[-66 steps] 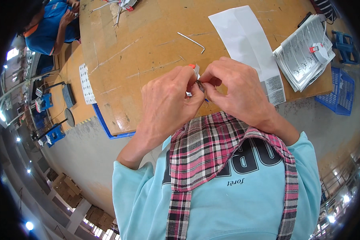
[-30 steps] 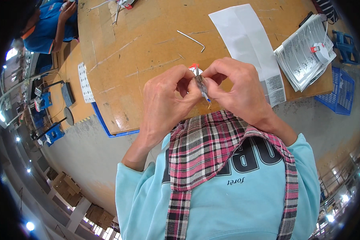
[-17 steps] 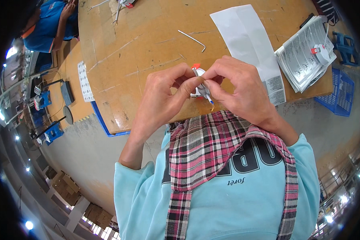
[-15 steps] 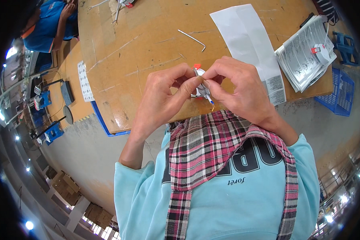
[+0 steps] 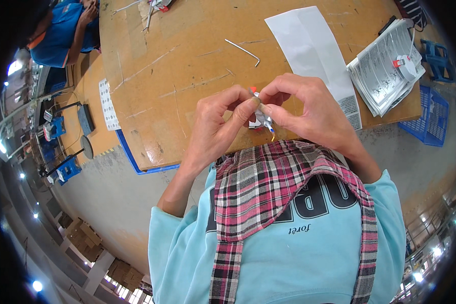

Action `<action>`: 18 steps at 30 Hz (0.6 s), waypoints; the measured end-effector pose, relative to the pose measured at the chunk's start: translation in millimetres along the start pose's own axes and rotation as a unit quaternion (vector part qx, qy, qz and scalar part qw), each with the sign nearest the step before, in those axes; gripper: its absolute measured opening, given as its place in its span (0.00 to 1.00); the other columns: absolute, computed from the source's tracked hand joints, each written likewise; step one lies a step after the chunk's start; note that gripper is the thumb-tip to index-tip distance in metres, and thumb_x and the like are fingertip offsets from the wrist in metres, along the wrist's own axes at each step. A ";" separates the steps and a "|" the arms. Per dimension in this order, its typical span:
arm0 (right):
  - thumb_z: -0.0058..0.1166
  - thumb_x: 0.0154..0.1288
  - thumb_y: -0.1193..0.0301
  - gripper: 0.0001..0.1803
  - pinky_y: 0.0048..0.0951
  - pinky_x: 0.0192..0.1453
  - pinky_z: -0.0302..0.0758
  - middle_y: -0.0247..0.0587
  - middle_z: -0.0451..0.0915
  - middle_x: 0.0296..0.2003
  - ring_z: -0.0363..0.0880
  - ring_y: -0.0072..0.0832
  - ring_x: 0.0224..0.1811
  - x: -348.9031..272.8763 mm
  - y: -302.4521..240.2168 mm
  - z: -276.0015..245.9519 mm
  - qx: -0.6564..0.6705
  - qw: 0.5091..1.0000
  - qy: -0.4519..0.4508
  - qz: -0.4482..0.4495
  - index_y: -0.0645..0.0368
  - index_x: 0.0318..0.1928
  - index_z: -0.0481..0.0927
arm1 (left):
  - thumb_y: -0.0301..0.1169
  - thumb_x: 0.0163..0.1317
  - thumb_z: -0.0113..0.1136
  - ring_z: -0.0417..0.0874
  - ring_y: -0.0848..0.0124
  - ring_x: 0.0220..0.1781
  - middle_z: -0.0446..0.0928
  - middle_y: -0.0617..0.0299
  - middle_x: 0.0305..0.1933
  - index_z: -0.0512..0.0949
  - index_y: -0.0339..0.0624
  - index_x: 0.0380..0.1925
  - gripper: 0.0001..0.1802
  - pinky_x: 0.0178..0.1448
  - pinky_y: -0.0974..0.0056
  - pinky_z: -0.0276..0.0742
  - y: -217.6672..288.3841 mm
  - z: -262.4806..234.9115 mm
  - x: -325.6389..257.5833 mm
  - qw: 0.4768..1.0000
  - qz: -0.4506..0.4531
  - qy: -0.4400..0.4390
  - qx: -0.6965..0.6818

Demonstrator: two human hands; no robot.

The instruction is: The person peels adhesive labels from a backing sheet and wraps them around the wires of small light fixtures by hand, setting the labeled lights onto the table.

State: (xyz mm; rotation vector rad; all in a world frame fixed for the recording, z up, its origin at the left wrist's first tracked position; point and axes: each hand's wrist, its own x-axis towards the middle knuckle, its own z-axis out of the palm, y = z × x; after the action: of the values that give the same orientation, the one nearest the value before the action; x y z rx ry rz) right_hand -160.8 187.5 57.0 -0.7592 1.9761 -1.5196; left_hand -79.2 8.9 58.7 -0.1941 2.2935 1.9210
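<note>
Close to the table's front edge, both my hands meet over a small white fitting [image 5: 262, 120] with a red-orange tab and short blue and yellow wire ends. My left hand [image 5: 215, 121] is closed, with thumb and forefinger pinching a small grey piece at its top. My right hand [image 5: 314, 111] is closed too, its thumb and forefinger touching the same spot from the other side. Between the fingertips the exact shape of the grey piece is hidden. Beyond the hands lies a bent metal hex key [image 5: 243, 52].
A long white paper sheet [image 5: 309, 45] lies right of my hands. Farther right is a stack of printed bags [image 5: 382, 76] with a white, red-tabbed fitting [image 5: 405, 67] on top. Blue crates [image 5: 425, 119] stand beside the table. Another person [image 5: 61, 30] sits at far left.
My hands have shifted slightly to the right, and the fitting has tilted, its wire ends moving right and down. My fingertips stay pinched together on it.
</note>
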 end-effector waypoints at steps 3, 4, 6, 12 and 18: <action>0.56 0.58 0.70 0.10 0.30 0.39 0.77 0.45 0.82 0.29 0.82 0.33 0.32 4.8 2.9 -9.4 -0.051 0.997 -0.038 -0.036 0.67 0.34 0.80 | 0.29 0.66 0.55 0.78 0.77 0.27 0.77 0.62 0.24 0.77 0.31 0.30 0.11 0.32 0.71 0.75 0.9 -3.0 1.8 0.999 0.008 -0.032 0.022; 0.58 0.57 0.68 0.11 0.31 0.38 0.77 0.45 0.82 0.29 0.82 0.33 0.31 6.9 4.8 -12.5 -0.055 0.996 -0.061 -0.044 0.66 0.33 0.81 | 0.30 0.67 0.54 0.78 0.77 0.27 0.77 0.62 0.25 0.77 0.32 0.30 0.11 0.32 0.71 0.75 1.0 -3.6 2.2 0.999 0.007 -0.049 0.021; 0.60 0.56 0.66 0.13 0.32 0.38 0.76 0.45 0.82 0.29 0.81 0.34 0.31 10.2 5.9 -16.7 -0.058 0.994 -0.084 -0.051 0.66 0.33 0.81 | 0.30 0.67 0.54 0.77 0.78 0.27 0.77 0.63 0.25 0.77 0.32 0.30 0.11 0.32 0.71 0.74 -4.6 -4.5 1.8 0.997 -0.004 -0.067 -0.032; 0.63 0.52 0.58 0.18 0.31 0.34 0.74 0.44 0.81 0.26 0.79 0.35 0.28 18.7 4.0 -22.7 -0.088 0.981 -0.165 -0.052 0.63 0.31 0.81 | 0.33 0.68 0.54 0.74 0.79 0.27 0.75 0.65 0.24 0.76 0.34 0.29 0.13 0.32 0.72 0.73 -13.3 -4.5 8.8 0.985 -0.049 -0.112 -0.118; 0.60 0.54 0.62 0.14 0.32 0.30 0.69 0.41 0.78 0.22 0.75 0.33 0.24 18.7 9.3 -18.6 -0.079 0.989 -0.127 0.019 0.62 0.29 0.79 | 0.32 0.67 0.54 0.73 0.79 0.27 0.74 0.66 0.23 0.76 0.34 0.29 0.12 0.32 0.72 0.71 -15.3 -2.2 12.1 0.987 -0.045 -0.112 -0.104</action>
State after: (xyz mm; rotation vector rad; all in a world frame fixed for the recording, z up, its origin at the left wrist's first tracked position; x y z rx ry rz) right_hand -188.0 188.7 50.8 -0.9254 1.9199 -1.1896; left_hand -88.3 4.0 42.0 -0.0965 1.9116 2.0216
